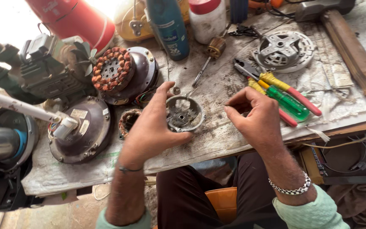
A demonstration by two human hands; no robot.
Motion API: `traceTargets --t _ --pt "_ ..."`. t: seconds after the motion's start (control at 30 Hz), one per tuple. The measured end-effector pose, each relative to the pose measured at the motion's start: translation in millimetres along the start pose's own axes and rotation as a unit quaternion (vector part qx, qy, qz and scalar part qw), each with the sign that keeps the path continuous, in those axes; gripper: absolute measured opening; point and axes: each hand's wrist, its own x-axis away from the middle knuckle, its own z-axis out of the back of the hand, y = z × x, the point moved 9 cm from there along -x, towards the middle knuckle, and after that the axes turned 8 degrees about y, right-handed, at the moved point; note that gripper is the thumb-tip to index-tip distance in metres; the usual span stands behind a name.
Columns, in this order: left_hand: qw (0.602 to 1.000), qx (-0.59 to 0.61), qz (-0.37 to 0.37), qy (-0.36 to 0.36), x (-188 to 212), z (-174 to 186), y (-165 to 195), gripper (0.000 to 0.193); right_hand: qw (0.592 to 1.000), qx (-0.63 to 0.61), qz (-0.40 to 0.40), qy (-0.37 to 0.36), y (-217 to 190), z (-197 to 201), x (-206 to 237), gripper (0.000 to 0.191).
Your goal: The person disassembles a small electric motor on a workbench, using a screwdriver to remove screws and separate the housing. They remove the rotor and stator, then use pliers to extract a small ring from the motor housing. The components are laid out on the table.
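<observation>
this is looking like a small motor repair workshop. a worn, stained workbench [234, 140] is carrying opened fan motors [81, 131], a copper-wound stator [112, 70], a metal end cover [283, 50], pliers [272, 82] and a green screwdriver [291, 104] toward its right edge, with spray cans [168, 27] standing along the far edge.

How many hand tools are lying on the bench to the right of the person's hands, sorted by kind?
Pliers with yellow-and-red handles: 1
Green-handled screwdriver: 1
Wooden-handled hammer: 1
Total: 3
</observation>
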Motion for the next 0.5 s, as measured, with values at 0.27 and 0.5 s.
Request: traceTargets --t 0.27,0.5 --pt "0.984 -0.128 -0.017 -0.121 -29.3 7.2 16.1 0.122 1.000 -0.005 -0.009 0.001 3.0 -3.4 1.3 0.009" --pt "0.966 -0.239 0.008 -0.099 -144.8 -36.6 -10.1 0.072 0.999 -0.027 0.010 0.019 4.9 -1.4 0.5 0.009"
